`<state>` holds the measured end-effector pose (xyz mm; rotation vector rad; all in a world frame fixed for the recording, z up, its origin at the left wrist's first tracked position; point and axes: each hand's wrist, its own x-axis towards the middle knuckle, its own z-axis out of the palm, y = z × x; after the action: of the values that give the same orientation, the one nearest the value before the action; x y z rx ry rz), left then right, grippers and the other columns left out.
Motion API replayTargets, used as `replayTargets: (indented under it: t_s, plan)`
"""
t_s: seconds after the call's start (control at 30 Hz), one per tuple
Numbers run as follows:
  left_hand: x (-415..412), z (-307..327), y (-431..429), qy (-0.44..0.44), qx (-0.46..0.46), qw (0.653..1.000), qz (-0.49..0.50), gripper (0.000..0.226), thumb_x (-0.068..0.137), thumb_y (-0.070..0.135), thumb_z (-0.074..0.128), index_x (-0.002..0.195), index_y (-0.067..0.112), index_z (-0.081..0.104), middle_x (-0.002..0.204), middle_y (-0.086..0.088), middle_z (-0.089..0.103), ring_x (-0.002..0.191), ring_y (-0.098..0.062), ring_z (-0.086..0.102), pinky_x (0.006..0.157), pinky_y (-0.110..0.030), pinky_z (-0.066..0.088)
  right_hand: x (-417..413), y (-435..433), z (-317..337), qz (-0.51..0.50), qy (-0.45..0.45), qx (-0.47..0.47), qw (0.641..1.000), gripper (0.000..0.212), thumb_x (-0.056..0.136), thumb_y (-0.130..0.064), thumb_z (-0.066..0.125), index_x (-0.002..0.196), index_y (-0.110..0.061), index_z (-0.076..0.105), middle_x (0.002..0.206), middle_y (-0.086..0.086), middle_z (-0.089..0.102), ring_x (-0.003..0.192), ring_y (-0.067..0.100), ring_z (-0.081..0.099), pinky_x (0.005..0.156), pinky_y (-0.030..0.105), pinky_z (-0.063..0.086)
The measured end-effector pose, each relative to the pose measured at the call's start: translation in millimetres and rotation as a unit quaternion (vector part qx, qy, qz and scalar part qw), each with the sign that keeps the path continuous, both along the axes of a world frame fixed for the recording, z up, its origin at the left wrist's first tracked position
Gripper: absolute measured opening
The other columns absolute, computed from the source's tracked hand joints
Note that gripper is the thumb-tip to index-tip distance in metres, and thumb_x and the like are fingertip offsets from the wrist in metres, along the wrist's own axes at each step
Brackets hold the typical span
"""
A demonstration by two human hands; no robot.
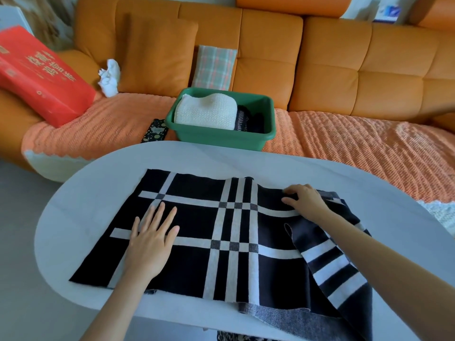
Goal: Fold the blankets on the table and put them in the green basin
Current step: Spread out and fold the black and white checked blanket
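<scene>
Sofa (332,70): orange, smooth, tufted in squares; a ribbed orange knit throw (344,143) covers the seat.
Counter (98,193): white, matte, oval, near side of scene.
Black blanket (197,217): fine knit, white plaid bars. It lies flat on the counter; its right end is rumpled and turned over, showing a grey reverse.
Green basin (221,137): rectangular plastic with rounded corners, on the sofa seat just beyond the counter. A folded cream blanket (206,112), chunky knit, lies in its left part, with dark folded cloth on the right.
Left grip (150,242): palm flat, fingers spread, pressing the blanket's left half.
Right grip (305,200): fingers curled, pinching a raised fold at the far right edge.
</scene>
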<state>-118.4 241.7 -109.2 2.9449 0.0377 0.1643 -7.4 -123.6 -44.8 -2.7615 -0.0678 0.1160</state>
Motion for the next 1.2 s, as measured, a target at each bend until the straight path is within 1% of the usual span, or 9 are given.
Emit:
replayTargets:
  t_s: [0.1, 0.23, 0.37, 0.5, 0.6, 0.73, 0.87, 1.03, 1.2]
  plan:
    - [2, 0, -1, -0.004, -0.006, 1.000, -0.001, 0.067, 0.082, 0.061, -0.013, 0.144, 0.038, 0.000, 0.154, 0.009, -0.005, 0.142, -0.009, -0.015, 0.117, -0.040, -0.004, -2, 1, -5, -0.021, -0.044, -0.004, 0.999, 0.009, 0.088, -0.017, 0.061, 0.092, -0.018, 0.069, 0.098, 0.001, 0.064, 0.105, 0.021, 0.050, 0.089, 0.031, 0.038]
    - [3, -2, 0, -0.007, 0.002, 1.000, 0.001, 0.066, 0.084, 0.060, -0.010, 0.145, 0.038, 0.001, 0.155, 0.009, -0.004, 0.142, -0.009, -0.014, 0.117, -0.041, -0.002, 0, -1, -5, -0.042, -0.032, 0.027, 0.998, 0.017, 0.082, -0.023, 0.070, 0.096, -0.017, 0.062, 0.090, -0.002, 0.058, 0.091, 0.020, 0.056, 0.080, 0.030, 0.041]
    - [2, -1, 0, -0.008, -0.008, 1.000, -0.001, 0.066, 0.084, 0.060, -0.009, 0.145, 0.037, 0.002, 0.154, 0.009, -0.004, 0.142, -0.008, -0.014, 0.117, -0.041, -0.003, -2, 3, -12, -0.042, -0.070, -0.008, 0.997, 0.007, 0.084, -0.019, 0.066, 0.088, -0.013, 0.064, 0.090, 0.000, 0.060, 0.095, 0.023, 0.053, 0.085, 0.032, 0.036]
    - [3, -1, 0, -0.006, -0.002, 1.000, 0.001, 0.066, 0.083, 0.060, -0.011, 0.144, 0.038, 0.000, 0.154, 0.009, -0.005, 0.142, -0.009, -0.015, 0.117, -0.040, -0.003, -8, 5, -9, -0.058, -0.134, 0.036, 0.989, 0.005, 0.083, -0.015, 0.068, 0.082, -0.012, 0.063, 0.075, -0.009, 0.053, 0.085, 0.019, 0.049, 0.070, 0.029, 0.033]
    - [3, -1, 0, -0.006, -0.004, 1.000, 0.001, 0.066, 0.084, 0.060, -0.011, 0.145, 0.038, 0.000, 0.154, 0.009, -0.005, 0.142, -0.009, -0.015, 0.117, -0.041, -0.003, -10, 8, -2, -0.044, -0.188, 0.063, 0.979, 0.006, 0.082, -0.017, 0.069, 0.079, -0.014, 0.064, 0.080, -0.003, 0.059, 0.089, 0.023, 0.051, 0.070, 0.031, 0.038]
    - [3, -2, 0, -0.005, 0.004, 1.000, 0.001, 0.066, 0.084, 0.060, -0.012, 0.145, 0.038, -0.001, 0.155, 0.009, -0.005, 0.142, -0.009, -0.016, 0.117, -0.040, -0.003, -23, 32, 30, 0.011, -0.248, 0.114, 0.962, 0.006, 0.088, -0.020, 0.062, 0.088, -0.014, 0.059, 0.088, -0.005, 0.063, 0.093, 0.022, 0.056, 0.089, 0.033, 0.042]
    - [3, -2, 0, -0.004, 0.000, 1.000, 0.003, 0.066, 0.083, 0.061, -0.012, 0.145, 0.038, 0.000, 0.155, 0.009, -0.004, 0.142, -0.009, -0.015, 0.117, -0.039, -0.004, -60, 57, 45, 0.102, -0.229, 0.085, 0.964, 0.012, 0.093, -0.025, 0.056, 0.095, -0.014, 0.052, 0.082, -0.003, 0.067, 0.071, 0.023, 0.061, 0.065, 0.037, 0.049]
    - [3, -2, 0, 0.000, 0.003, 1.000, 0.004, 0.067, 0.082, 0.061, -0.013, 0.144, 0.038, -0.002, 0.155, 0.009, -0.005, 0.141, -0.008, -0.015, 0.117, -0.039, -0.005, -108, 77, -9, 0.245, -0.143, 0.035, 0.958, 0.014, 0.095, -0.033, 0.044, 0.090, -0.020, 0.048, 0.080, -0.007, 0.058, 0.069, 0.012, 0.056, 0.061, 0.029, 0.047]
    - [3, -2, 0, -0.009, -0.012, 1.000, 0.000, 0.067, 0.084, 0.061, -0.009, 0.145, 0.037, 0.004, 0.155, 0.008, 0.000, 0.142, -0.009, -0.010, 0.117, -0.040, -0.002, -102, 73, -17, 0.203, -0.172, 0.088, 0.960, 0.030, 0.097, -0.037, 0.039, 0.095, -0.016, 0.061, 0.095, -0.007, 0.053, 0.085, 0.008, 0.054, 0.071, 0.021, 0.046]
